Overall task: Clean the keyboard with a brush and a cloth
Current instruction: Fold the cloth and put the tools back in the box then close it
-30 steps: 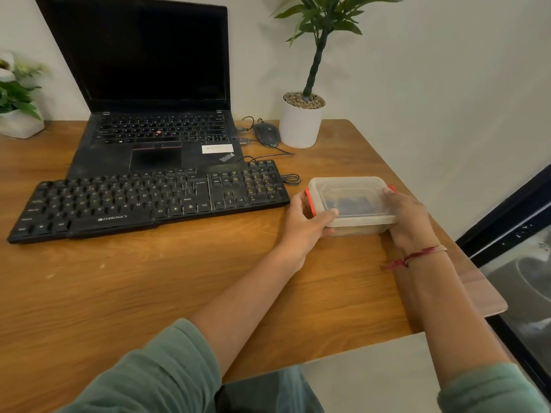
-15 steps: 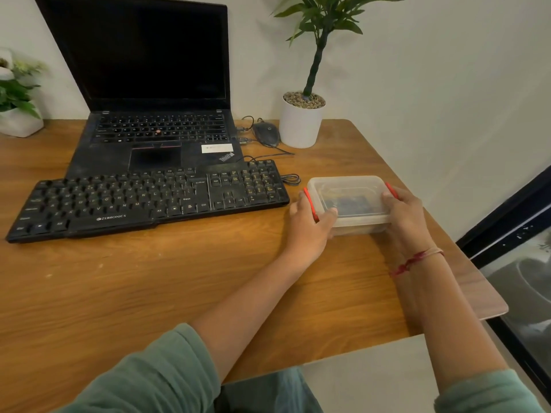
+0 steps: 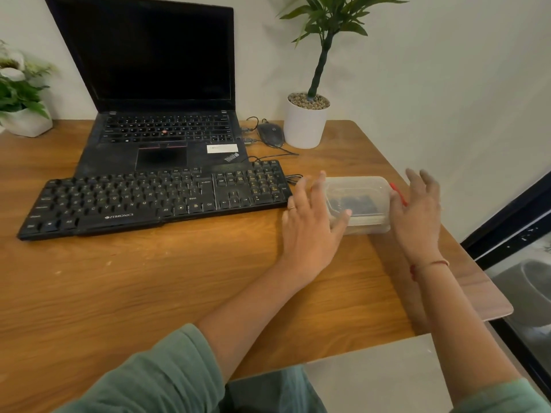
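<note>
A black Zebronics keyboard point(image 3: 155, 201) lies on the wooden desk point(image 3: 149, 293) in front of a laptop. To its right stands a clear plastic box point(image 3: 362, 198) with red clips, its lid on and something dark inside. My left hand point(image 3: 311, 225) is at the box's left end, fingers spread, thumb against the box's front corner. My right hand point(image 3: 417, 216) is at the right end by the red clip point(image 3: 398, 193), fingers apart and lifted. No brush or cloth shows outside the box.
A black laptop point(image 3: 161, 99) stands open behind the keyboard. A mouse point(image 3: 270, 134) and a white plant pot point(image 3: 304, 122) sit at the back right. Another plant point(image 3: 21, 93) is at the far left. The desk's right edge is close to the box.
Both hands were closed on the ends of the box; now their fingers have spread and lifted off it. The red clips have swung outward.
</note>
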`<state>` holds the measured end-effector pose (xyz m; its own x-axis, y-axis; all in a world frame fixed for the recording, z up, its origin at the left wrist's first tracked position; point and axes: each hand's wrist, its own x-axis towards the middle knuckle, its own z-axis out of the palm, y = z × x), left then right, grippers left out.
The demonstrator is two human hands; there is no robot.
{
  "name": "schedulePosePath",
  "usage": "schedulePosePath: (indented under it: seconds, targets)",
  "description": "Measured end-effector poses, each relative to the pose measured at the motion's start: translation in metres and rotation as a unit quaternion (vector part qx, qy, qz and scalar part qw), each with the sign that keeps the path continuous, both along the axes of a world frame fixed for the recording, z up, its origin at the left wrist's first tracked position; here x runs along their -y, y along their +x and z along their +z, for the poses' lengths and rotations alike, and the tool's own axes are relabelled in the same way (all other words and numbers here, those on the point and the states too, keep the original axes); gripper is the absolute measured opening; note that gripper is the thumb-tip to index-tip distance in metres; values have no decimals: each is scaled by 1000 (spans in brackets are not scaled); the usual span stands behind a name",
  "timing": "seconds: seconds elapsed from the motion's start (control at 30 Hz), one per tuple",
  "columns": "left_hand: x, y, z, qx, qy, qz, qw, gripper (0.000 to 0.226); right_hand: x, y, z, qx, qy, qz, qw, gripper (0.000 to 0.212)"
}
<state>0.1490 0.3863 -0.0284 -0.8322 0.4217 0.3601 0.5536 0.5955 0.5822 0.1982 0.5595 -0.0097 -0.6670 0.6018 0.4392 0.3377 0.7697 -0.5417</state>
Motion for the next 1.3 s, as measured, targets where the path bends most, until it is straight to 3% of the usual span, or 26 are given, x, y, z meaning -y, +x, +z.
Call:
schedulePosePath:
  seconds: [0.1, 0.23, 0.37, 0.63, 0.93, 1.17, 1.3]
  targets:
    - [2, -2, -8, -205, -42, -33, 977, 38, 18, 12, 3, -7, 128, 77, 989, 27]
    - [-8, -6, -10, -259, -86, -61, 960, 14, 20, 15, -4, 50, 209, 25, 976, 31]
    - [-27, -10, -2, -246, -138, -78, 956, 7, 8, 2, -7, 68, 174, -12, 982, 34]
    - [-49, -48, 18, -233, -254, -52, 937, 27, -6, -46, -15, 61, 151, 2, 987, 36]
    - [-71, -90, 16, -163, -268, -58, 948, 43, -21, -92, -14, 84, 148, 6, 985, 41]
    - [-70, -109, 23, -49, -247, -133, 959, 58, -26, -103, -9, 117, 152, 2, 981, 40]
    - [-65, -111, 23, -5, -281, -160, 946, 68, -27, -101, -9, 130, 143, 10, 981, 41]
